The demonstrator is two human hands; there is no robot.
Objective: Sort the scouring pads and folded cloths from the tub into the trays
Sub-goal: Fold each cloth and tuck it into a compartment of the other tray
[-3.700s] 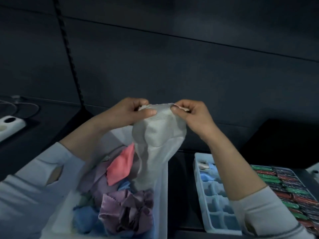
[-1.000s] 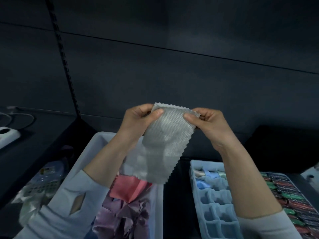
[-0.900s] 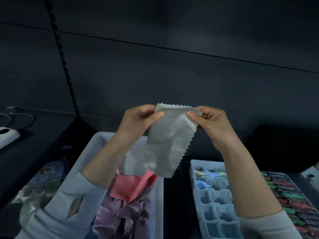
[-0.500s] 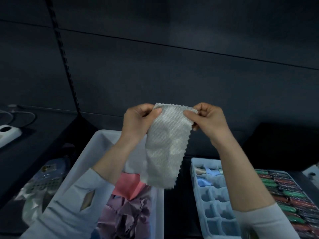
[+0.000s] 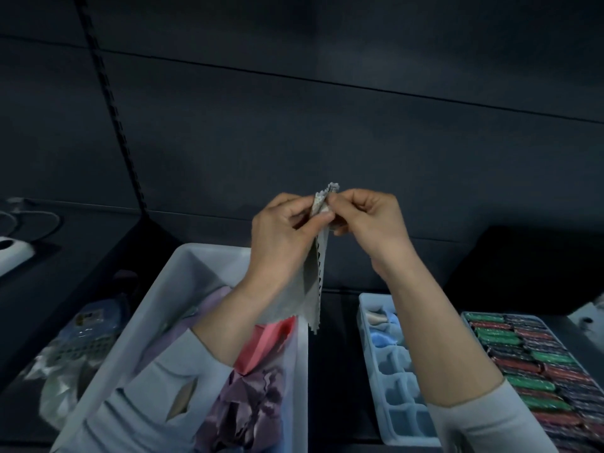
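A grey cloth [image 5: 315,282] with pinked edges hangs folded in half, edge-on to me, above the white tub [image 5: 183,282]. My left hand [image 5: 284,233] and my right hand [image 5: 369,220] meet at its top and both pinch the top corners together. Pink [image 5: 264,344] and purple [image 5: 248,410] cloths lie crumpled in the tub below. To the right stands a pale blue compartment tray [image 5: 395,380], with a few folded cloths in its far cells. Beyond it a tray [image 5: 536,364] is packed with green, red and dark scouring pads.
A dark wall panel rises behind the bench. At the left lie a plastic bag with a packet [image 5: 75,348] and a white power strip [image 5: 13,256] with cables. A dark gap separates the tub from the compartment tray.
My hands have come together, folding the grey cloth in half; it was spread flat between them before. It now hangs as a narrow strip.
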